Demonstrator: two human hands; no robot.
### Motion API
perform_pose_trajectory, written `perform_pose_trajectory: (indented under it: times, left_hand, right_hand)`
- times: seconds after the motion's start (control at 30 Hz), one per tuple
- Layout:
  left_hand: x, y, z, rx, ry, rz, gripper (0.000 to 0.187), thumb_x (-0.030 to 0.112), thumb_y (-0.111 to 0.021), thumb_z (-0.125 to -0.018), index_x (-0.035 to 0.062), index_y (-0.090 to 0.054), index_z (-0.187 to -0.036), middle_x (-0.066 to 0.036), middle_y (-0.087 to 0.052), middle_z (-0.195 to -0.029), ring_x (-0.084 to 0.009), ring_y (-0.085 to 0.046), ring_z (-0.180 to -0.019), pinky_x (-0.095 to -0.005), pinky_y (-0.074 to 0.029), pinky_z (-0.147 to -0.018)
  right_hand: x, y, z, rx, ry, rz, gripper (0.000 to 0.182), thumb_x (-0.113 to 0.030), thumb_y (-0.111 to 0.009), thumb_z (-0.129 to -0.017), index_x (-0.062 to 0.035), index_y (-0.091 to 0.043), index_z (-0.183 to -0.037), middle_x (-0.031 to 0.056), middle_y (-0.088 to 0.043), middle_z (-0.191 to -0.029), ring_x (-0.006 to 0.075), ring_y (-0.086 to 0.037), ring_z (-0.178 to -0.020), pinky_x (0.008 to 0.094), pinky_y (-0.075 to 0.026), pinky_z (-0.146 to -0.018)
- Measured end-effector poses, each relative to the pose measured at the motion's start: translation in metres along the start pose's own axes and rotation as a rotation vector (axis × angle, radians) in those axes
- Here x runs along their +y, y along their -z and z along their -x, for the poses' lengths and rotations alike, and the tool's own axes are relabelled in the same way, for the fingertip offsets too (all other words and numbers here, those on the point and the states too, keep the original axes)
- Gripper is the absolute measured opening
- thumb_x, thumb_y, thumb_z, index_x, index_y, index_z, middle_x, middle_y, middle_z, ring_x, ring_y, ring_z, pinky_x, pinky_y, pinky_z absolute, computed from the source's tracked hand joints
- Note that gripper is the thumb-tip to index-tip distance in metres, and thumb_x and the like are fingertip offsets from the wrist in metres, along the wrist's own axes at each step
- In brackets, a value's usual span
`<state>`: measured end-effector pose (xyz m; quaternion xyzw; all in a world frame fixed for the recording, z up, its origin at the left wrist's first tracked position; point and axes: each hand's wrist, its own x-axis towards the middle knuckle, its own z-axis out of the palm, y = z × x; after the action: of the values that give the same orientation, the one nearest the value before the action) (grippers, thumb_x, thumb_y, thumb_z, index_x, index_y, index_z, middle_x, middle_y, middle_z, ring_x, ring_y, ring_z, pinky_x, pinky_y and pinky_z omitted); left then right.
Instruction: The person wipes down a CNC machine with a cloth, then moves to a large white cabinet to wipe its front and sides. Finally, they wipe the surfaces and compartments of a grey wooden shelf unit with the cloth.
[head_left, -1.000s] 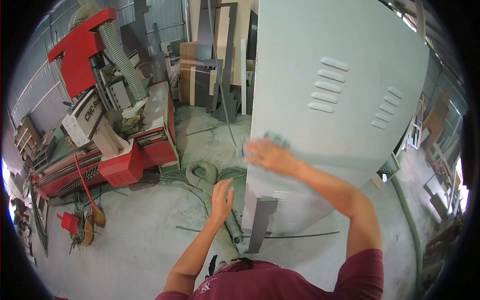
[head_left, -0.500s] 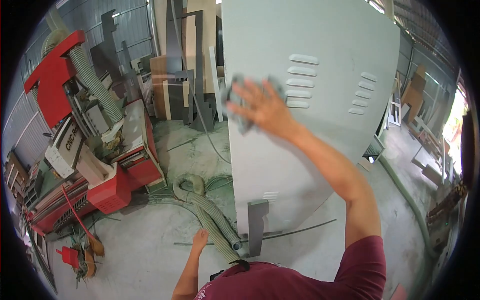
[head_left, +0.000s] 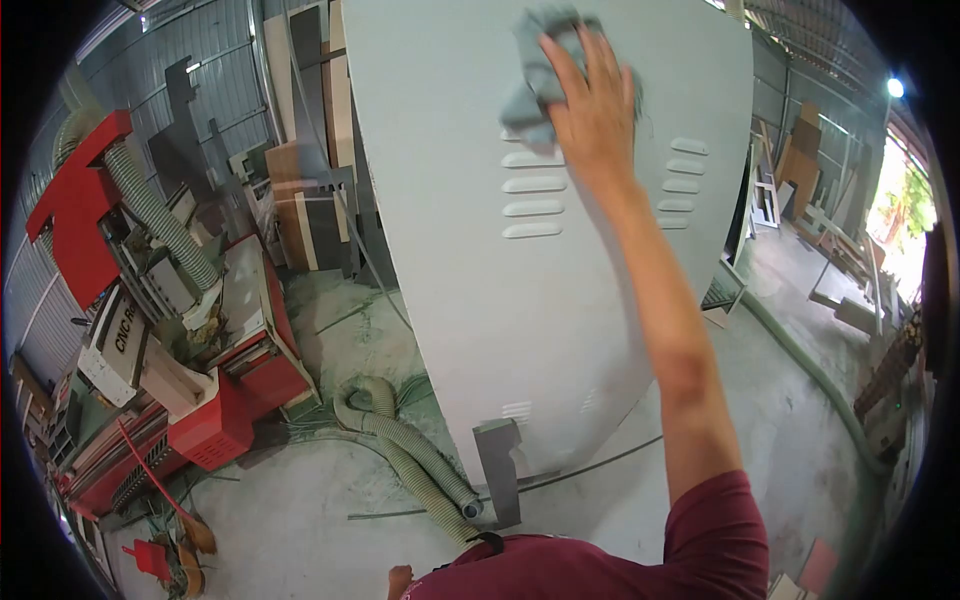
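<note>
A tall light-grey metal cabinet point(head_left: 480, 330) with raised louvre vents stands in front of me. High on its face, my right hand point(head_left: 595, 115) presses a crumpled grey-blue cloth point(head_left: 540, 75) against the panel, fingers bent over it and slightly blurred. The cloth lies just above the left column of louvres point(head_left: 533, 185) and overlaps its top slot. My left hand point(head_left: 399, 578) hangs low beside my body at the bottom edge, its fingers curled in and nothing visible in them; part of it is cut off.
A red CNC machine point(head_left: 210, 430) stands on the left. Flexible hose point(head_left: 425, 480) and a dark upright plate point(head_left: 497, 470) are near the cabinet's base. Boards point(head_left: 310, 220) lean behind. A broom point(head_left: 197, 530) and red dustpan point(head_left: 150, 558) lie at lower left; another hose point(head_left: 800, 350) runs right.
My right hand has moved the cloth up and right, from the panel's left edge to above the louvres. My left hand has dropped toward the bottom edge. The view has shifted.
</note>
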<state>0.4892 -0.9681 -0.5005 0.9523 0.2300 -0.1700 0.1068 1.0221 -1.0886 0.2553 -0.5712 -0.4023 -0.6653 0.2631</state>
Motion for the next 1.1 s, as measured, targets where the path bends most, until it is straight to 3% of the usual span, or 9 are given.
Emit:
perform_pose_trajectory:
  times: [0.07,0.2,0.3,0.4,0.83,0.9,0.97,1.0,1.1]
  left_hand:
    - [0.007,-0.026,-0.005,0.042,0.0,-0.018,0.043,0.041,-0.047,-0.091,0.0038,-0.064,-0.105,-0.017,-0.066,-0.098,-0.0238,-0.064,-0.082,-0.0401,-0.053,-0.071]
    - [0.004,-0.029,-0.032,0.106,-0.055,-0.001,0.034,0.033,-0.05,-0.088,0.0023,-0.062,-0.096,-0.015,-0.064,-0.088,-0.0243,-0.065,-0.076,-0.0387,-0.053,-0.064]
    - [0.002,-0.03,-0.036,0.138,-0.102,0.01,0.028,0.027,-0.052,-0.086,0.0011,-0.061,-0.089,-0.014,-0.063,-0.08,-0.0246,-0.065,-0.072,-0.0377,-0.052,-0.06]
    - [-0.005,-0.026,-0.033,0.17,-0.14,0.019,0.022,0.021,-0.054,-0.083,0.0,-0.06,-0.083,-0.013,-0.062,-0.072,-0.025,-0.065,-0.067,-0.0367,-0.051,-0.055]
    - [0.03,0.043,-0.035,0.16,-0.192,0.16,0.02,0.019,-0.061,-0.078,0.0015,-0.061,-0.086,-0.01,-0.064,-0.081,-0.0252,-0.065,-0.073,-0.0373,-0.052,-0.063]
    - [0.044,0.045,-0.023,0.186,-0.095,0.288,0.02,0.024,-0.066,-0.071,0.0049,-0.061,-0.076,-0.011,-0.064,-0.078,-0.0287,-0.064,-0.076,-0.0388,-0.051,-0.069]
    - [0.058,0.054,-0.014,0.077,0.535,0.928,0.029,0.033,-0.067,-0.068,0.0052,-0.06,-0.073,-0.013,-0.064,-0.074,-0.0341,-0.062,-0.076,-0.0409,-0.051,-0.069]
    - [0.054,0.045,-0.013,0.075,0.538,0.926,0.029,0.033,-0.067,-0.068,0.0052,-0.06,-0.073,-0.013,-0.064,-0.074,-0.0341,-0.062,-0.076,-0.0409,-0.051,-0.069]
    - [0.038,0.011,-0.019,0.115,0.017,0.1,0.033,0.036,-0.06,-0.073,0.0032,-0.062,-0.074,-0.012,-0.063,-0.07,-0.0297,-0.064,-0.077,-0.0397,-0.051,-0.07]
  right_hand:
    - [-0.001,0.008,0.053,-0.036,-0.105,0.023,0.067,-0.004,-0.061,-0.068,-0.0215,-0.046,-0.132,0.0136,-0.036,-0.14,0.0352,-0.033,-0.129,0.0536,-0.025,-0.103]
    - [-0.018,0.024,0.208,-0.251,-0.167,0.069,0.06,-0.005,-0.058,-0.07,-0.0191,-0.05,-0.128,0.0211,-0.037,-0.137,0.04,-0.034,-0.128,0.0573,-0.025,-0.103]
    - [-0.037,0.043,0.342,-0.396,-0.017,-0.045,0.049,-0.005,-0.055,-0.077,-0.0215,-0.053,-0.122,0.0154,-0.043,-0.134,0.0375,-0.039,-0.125,0.0596,-0.028,-0.1]
    - [-0.028,0.068,0.362,-0.605,0.098,-0.13,0.049,-0.004,-0.055,-0.077,-0.0223,-0.053,-0.123,0.0135,-0.044,-0.132,0.0365,-0.041,-0.123,0.0587,-0.028,-0.1]
    - [0.101,0.028,0.005,0.078,0.009,0.077,0.059,-0.002,-0.051,-0.077,-0.0153,-0.041,-0.134,0.0198,-0.041,-0.134,0.0369,-0.037,-0.126,0.048,-0.031,-0.102]
    - [0.136,0.025,-0.02,0.06,-0.092,0.156,0.061,-0.005,-0.053,-0.076,-0.0106,-0.04,-0.135,0.0243,-0.037,-0.136,0.0399,-0.035,-0.127,0.0484,-0.031,-0.104]
    - [0.156,0.037,-0.026,0.079,-0.177,0.156,0.061,-0.004,-0.051,-0.075,-0.0061,-0.038,-0.135,0.0286,-0.038,-0.134,0.0424,-0.034,-0.126,0.0437,-0.031,-0.105]
    - [0.164,0.041,-0.018,0.076,-0.18,0.156,0.061,-0.004,-0.051,-0.075,-0.0061,-0.038,-0.135,0.0286,-0.038,-0.134,0.0424,-0.034,-0.126,0.0437,-0.031,-0.105]
    - [0.172,0.055,0.028,0.069,-0.25,0.137,0.06,-0.004,-0.048,-0.077,-0.0081,-0.037,-0.137,0.0256,-0.034,-0.138,0.042,-0.033,-0.127,0.0453,-0.028,-0.105]
